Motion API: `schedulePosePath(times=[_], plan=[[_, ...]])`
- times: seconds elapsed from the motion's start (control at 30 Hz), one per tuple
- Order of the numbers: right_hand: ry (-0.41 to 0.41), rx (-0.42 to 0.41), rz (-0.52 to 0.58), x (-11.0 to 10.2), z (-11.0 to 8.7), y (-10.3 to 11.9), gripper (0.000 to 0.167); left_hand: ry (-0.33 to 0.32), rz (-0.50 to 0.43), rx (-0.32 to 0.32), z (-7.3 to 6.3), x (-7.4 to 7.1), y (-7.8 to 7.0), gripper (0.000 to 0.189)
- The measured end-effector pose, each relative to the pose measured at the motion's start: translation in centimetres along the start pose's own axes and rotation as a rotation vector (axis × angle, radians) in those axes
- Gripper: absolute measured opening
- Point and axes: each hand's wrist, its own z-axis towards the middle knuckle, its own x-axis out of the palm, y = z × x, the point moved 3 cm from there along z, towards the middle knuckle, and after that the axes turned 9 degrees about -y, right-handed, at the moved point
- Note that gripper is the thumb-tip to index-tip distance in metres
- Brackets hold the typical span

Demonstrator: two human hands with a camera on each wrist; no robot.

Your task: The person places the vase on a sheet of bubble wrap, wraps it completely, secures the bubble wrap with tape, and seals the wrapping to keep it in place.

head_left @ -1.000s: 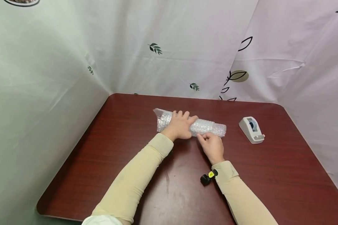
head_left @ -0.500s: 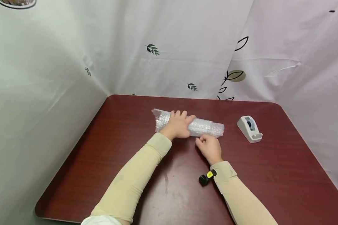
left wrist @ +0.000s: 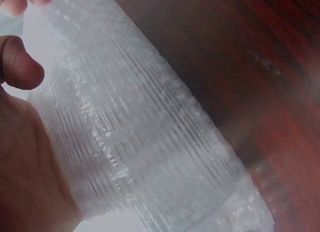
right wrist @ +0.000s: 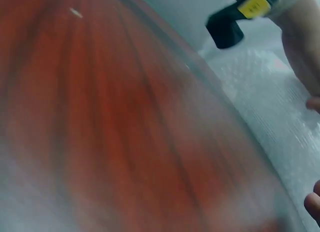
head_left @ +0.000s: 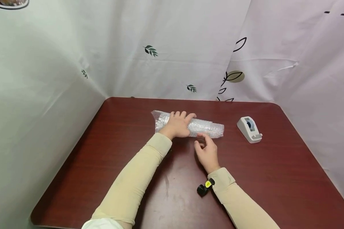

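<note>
A long roll of clear bubble wrap (head_left: 206,128) lies across the table, with a layered, ribbed surface. My left hand (head_left: 176,124) rests on its left half, fingers spread and reaching over the top. In the left wrist view the palm (left wrist: 30,167) lies against the bubble wrap (left wrist: 135,117); what is inside cannot be told. My right hand (head_left: 207,154) is just in front of the roll's near edge, fingers loosely bent and thumb apart, holding nothing. Only its fingertips (right wrist: 313,206) show at the right wrist view's edge, close to the wrap (right wrist: 265,97).
A white tape dispenser (head_left: 249,129) with a roll of tape stands to the right of the wrap. The dark red wooden table (head_left: 117,127) has rounded corners. White cloth with leaf prints (head_left: 172,47) hangs behind it and along both sides.
My right hand has let go of the wrap's near edge, drawn slightly back toward me, and its fingers have loosened. The left hand stays on the roll. The head view has shifted slightly.
</note>
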Motion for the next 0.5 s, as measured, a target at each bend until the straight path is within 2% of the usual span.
schedulePosePath(times=[0.17,0.3,0.4,0.5], plan=[[0.047,-0.098,-0.07,0.5,-0.8,0.7,0.042,0.004,-0.037,0.013,0.5,0.0,0.2,0.07],[0.146,-0.151,-0.142,1.3,-1.8,1.3,0.059,0.024,-0.063,-0.006,0.6,0.0,0.5,0.065],[0.228,-0.136,-0.161,1.9,-2.3,1.5,0.072,0.058,-0.122,-0.025,0.4,-0.5,0.7,0.064],[0.277,-0.105,-0.182,2.1,-2.4,1.4,0.079,0.115,-0.211,-0.036,0.5,-1.1,0.6,0.064]])
